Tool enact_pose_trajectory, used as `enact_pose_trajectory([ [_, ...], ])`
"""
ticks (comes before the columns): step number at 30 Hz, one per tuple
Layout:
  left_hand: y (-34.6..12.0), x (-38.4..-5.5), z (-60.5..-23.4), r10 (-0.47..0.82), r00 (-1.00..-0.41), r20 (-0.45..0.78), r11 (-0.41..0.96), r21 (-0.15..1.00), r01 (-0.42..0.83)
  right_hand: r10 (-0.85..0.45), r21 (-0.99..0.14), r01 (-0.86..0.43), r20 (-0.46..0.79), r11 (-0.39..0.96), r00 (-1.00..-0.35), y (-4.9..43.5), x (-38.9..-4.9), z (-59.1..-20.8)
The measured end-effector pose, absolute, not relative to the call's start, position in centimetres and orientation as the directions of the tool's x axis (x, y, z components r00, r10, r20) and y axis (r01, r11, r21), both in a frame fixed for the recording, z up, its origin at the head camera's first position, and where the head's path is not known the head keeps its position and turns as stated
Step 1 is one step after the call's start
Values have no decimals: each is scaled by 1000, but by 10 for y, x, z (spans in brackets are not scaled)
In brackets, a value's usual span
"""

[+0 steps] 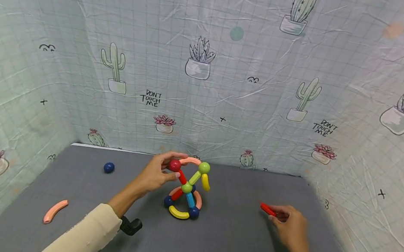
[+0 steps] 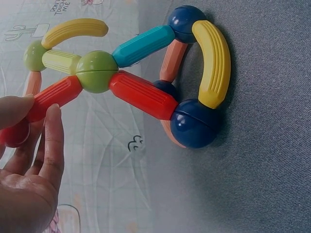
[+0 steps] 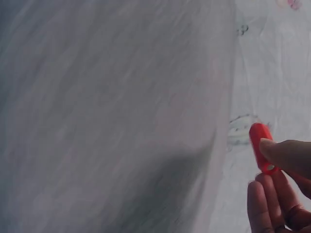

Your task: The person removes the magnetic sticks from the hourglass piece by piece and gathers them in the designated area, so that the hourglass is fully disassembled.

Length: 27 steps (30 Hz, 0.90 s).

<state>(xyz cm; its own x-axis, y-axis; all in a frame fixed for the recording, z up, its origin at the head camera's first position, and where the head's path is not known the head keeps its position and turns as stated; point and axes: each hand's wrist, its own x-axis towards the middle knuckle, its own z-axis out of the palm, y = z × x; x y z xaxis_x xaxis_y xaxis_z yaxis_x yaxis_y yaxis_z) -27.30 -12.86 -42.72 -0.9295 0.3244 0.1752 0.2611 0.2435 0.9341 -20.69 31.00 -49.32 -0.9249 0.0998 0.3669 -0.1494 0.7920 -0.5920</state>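
My left hand [image 1: 155, 174] holds a ball-and-stick toy structure at its upper left. In the left wrist view, the thumb and fingers pinch its upper red stick [image 2: 58, 98] beside a red ball [image 2: 16, 135]. A green ball [image 2: 97, 72] joins the sticks at the middle. Below it, blue balls [image 2: 196, 123], a curved yellow stick [image 2: 214, 63] and curved pink sticks form a ring on the table. Another yellow curved stick [image 1: 205, 182] hangs from the upper green ball [image 1: 204, 167]. Off to the right, my right hand [image 1: 291, 227] pinches a loose short red stick [image 1: 267, 209] above the table.
A loose blue ball [image 1: 109, 167] lies on the grey table [image 1: 222, 251] at the back left. Nearer the front left is a loose curved pink stick [image 1: 55, 211]. A cactus-print cloth [image 1: 225, 103] hangs behind and along both sides.
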Motion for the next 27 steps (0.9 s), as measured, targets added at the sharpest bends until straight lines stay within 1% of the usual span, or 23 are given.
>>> enact_pose_trajectory([
  [5,-128,-273,-427,326,-928,179,229,938,261,123,-571,-61,278,819,-953,327,-205,-498],
  [12,-128,-272,-427,322,-930,177,239,935,260,130,-558,9,178,830,-975,333,-205,-500],
  [14,-128,-272,-427,319,-932,173,244,935,257,130,-547,15,171,837,-977,332,-205,-499],
  [16,-128,-272,-427,318,-933,168,248,935,253,117,-525,-4,197,851,-973,328,-204,-498],
  [19,-128,-272,-427,319,-933,168,250,934,254,92,-510,-63,272,858,-958,315,-202,-493],
  [23,-128,-272,-428,317,-932,176,254,931,262,54,-516,-169,390,840,-919,288,-204,-484],
  [27,-128,-272,-428,318,-931,182,250,931,267,18,-529,-267,473,806,-881,257,-209,-474],
])
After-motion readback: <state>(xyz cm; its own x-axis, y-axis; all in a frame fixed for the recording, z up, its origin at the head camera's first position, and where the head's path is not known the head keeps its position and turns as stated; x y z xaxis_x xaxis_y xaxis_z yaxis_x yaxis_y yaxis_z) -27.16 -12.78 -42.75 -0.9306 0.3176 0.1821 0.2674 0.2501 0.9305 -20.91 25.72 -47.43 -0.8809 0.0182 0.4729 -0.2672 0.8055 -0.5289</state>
